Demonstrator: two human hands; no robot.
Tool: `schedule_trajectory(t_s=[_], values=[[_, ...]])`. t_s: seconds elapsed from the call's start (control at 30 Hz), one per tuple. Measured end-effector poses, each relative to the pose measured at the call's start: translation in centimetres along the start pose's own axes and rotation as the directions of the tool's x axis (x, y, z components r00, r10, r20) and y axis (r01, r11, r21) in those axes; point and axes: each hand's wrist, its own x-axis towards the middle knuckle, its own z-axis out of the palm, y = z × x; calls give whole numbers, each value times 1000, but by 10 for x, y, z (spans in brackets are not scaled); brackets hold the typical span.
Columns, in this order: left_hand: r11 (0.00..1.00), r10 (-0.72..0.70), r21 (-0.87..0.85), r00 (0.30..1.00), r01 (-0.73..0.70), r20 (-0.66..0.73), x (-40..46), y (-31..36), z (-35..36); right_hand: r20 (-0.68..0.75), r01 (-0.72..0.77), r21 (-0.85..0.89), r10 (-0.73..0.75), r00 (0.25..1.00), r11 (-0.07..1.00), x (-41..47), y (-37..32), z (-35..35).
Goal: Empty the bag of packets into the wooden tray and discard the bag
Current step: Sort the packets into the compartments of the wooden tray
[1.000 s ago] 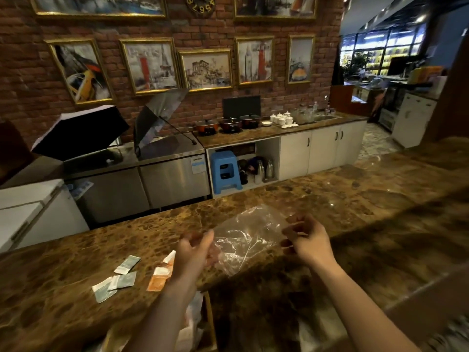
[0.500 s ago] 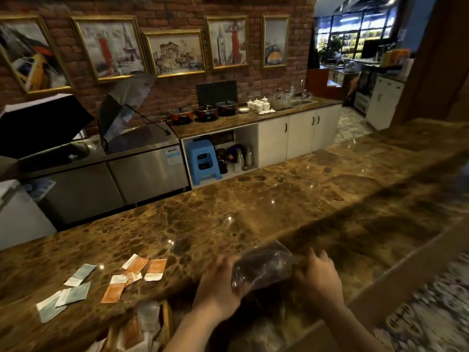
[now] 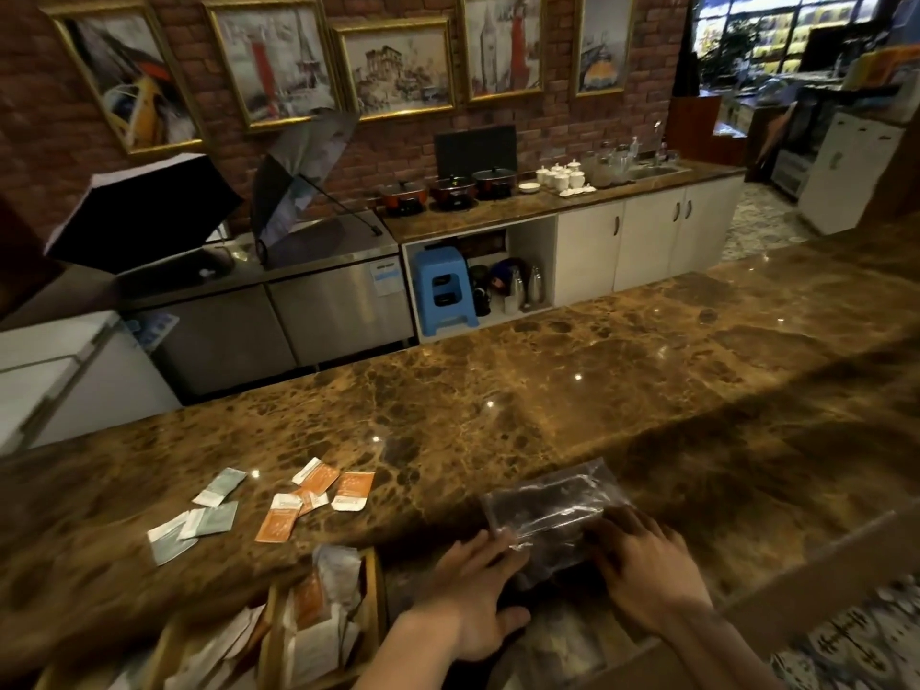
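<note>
The clear plastic bag (image 3: 552,505) lies flat and looks empty on the brown marble counter (image 3: 547,390). My left hand (image 3: 473,600) rests palm down at the bag's near left corner, fingers spread. On the bag's near right edge my right hand (image 3: 642,565) presses flat, fingers apart. The wooden tray (image 3: 376,605) stands at the bottom left, divided into compartments stuffed with white and orange packets (image 3: 318,620). Neither hand grips anything.
Several loose packets lie on the counter to the left: orange ones (image 3: 318,495) and pale green ones (image 3: 199,515). The counter's near edge drops to a patterned floor (image 3: 856,639) at the right. Behind the counter stand steel fridges, white cabinets and a blue stool (image 3: 445,288).
The bag was held up in the air between both hands; now it lies pressed flat on the counter under them. The view has tilted down and turned left.
</note>
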Motion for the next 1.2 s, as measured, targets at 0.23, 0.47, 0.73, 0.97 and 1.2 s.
schedule_trajectory(t_s=[0.23, 0.47, 0.73, 0.97, 1.2], values=[[986, -54, -166, 963, 9, -266, -27, -34, -8, -135, -118, -136, 100, 986, 984, 6, -23, 4], [950, -206, -313, 762, 4, -614, -87, -81, -29, -141, 115, 73, -104, 985, 991, 14, -102, -14], [869, -472, -450, 613, 205, -633, -159, -172, -13, -21, 302, 200, -304, 952, 932, 19, -233, 4], [868, -452, -400, 801, 295, -391, -189, -210, 11, -78, 339, 192, -330, 941, 921, 9, -271, 30], [895, -422, -306, 840, 325, -341, -189, -209, 10, -152, 337, 239, -308, 939, 911, 6, -277, 23]])
